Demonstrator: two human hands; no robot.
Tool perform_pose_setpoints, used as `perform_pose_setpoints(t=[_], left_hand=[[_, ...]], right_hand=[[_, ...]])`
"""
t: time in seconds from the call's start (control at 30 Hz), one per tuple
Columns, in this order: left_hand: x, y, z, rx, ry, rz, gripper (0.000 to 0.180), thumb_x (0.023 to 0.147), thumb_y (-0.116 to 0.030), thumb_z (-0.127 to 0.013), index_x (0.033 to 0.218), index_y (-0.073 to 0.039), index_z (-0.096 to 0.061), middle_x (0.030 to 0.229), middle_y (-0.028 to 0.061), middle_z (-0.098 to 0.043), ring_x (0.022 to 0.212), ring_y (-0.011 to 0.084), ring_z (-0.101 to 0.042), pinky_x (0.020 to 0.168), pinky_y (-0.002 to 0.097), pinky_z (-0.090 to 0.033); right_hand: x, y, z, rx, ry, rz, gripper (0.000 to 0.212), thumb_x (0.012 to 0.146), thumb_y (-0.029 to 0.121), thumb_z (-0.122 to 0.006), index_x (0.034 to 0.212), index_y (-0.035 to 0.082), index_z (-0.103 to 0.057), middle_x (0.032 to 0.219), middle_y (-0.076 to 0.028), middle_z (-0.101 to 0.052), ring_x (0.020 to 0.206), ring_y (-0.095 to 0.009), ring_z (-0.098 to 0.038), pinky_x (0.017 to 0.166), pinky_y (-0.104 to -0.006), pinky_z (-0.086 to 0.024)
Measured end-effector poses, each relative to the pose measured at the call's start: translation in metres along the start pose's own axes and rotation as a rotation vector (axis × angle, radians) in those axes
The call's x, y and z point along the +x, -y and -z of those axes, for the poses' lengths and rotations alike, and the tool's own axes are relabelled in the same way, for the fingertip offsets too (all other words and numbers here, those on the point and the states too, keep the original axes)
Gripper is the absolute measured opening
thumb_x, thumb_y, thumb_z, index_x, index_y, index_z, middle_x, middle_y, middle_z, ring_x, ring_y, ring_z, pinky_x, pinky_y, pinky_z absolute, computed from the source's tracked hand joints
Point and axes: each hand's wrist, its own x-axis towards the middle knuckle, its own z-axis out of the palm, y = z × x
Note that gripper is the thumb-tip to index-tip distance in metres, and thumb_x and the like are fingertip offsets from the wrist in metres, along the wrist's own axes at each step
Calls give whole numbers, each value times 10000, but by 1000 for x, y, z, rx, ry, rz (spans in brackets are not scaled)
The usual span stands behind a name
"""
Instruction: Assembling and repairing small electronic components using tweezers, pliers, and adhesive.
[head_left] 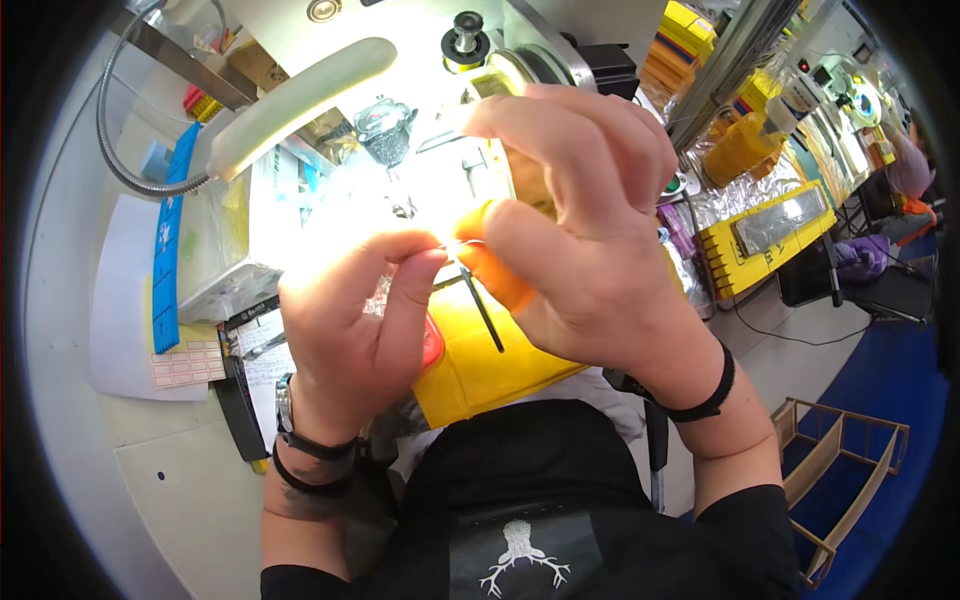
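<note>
My left hand [355,305] and my right hand [600,225] meet tip to tip over the bench. Thumb and forefinger of the left are pinched together. Orange covers [490,270] sheathe the pinching fingertips of the right, while its other fingers curl above. From where the fingertips meet, a thin black rod [482,312] slants down toward me; which hand grips it I cannot tell. Glare washes out whatever small piece lies between the fingertips. Beneath the hands is a yellow cloth or sheet [480,375], with a red rounded object [432,343] partly hidden by my left hand.
A glowing lamp [305,108] on a bendable metal neck hangs at the upper left. Behind the hands stand a black-and-silver spool-like part [465,42] and a dark crumpled bag [385,130]. A blue strip [175,240] lies left; a yellow tray [770,240] is right.
</note>
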Motion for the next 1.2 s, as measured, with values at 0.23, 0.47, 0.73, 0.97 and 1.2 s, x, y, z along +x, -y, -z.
perform_pose_setpoints(t=[0.23, 0.47, 0.73, 0.97, 1.2], left_hand=[[17, -4, -4, 128, 34, 45, 79, 961, -102, -718, 963, -32, -752, 709, 118, -684, 590, 233, -656, 558, 328, -478], [50, -21, -19, 275, 146, -45, 75, 971, -102, -672, 940, -34, -676, 799, 155, -641, 706, 366, -629, 645, 417, -491], [46, -6, -44, 188, 121, 193, 66, 965, -38, -598, 930, 13, -578, 879, 221, -625, 806, 441, -617, 729, 456, -500], [46, -6, -47, 147, 104, 199, 71, 967, -33, -585, 921, 19, -570, 843, 225, -618, 793, 433, -614, 718, 452, -491], [34, -8, -43, 228, 93, 176, 79, 991, -94, -618, 992, -18, -640, 758, 203, -624, 706, 409, -619, 692, 435, -503]], right_hand=[[-18, -50, 12, 601, -381, -535, 125, 936, 1, -693, 1054, 37, -712, 1092, -94, -696, 947, -191, -658, 840, -307, -509], [7, -88, 16, 818, 275, -708, 146, 930, 83, -731, 1046, -4, -749, 830, -32, -716, 744, -85, -606, 704, -260, -507], [7, -105, -5, 877, 462, -576, 176, 893, 145, -740, 1021, 33, -787, 750, -28, -693, 674, -103, -591, 670, -293, -502], [7, -105, -5, 891, 470, -609, 174, 890, 159, -747, 977, 9, -765, 726, -20, -668, 670, -104, -578, 657, -292, -481], [7, -100, 11, 804, 498, -637, 175, 879, 163, -752, 946, 1, -751, 710, -43, -648, 668, -118, -578, 644, -290, -477]])
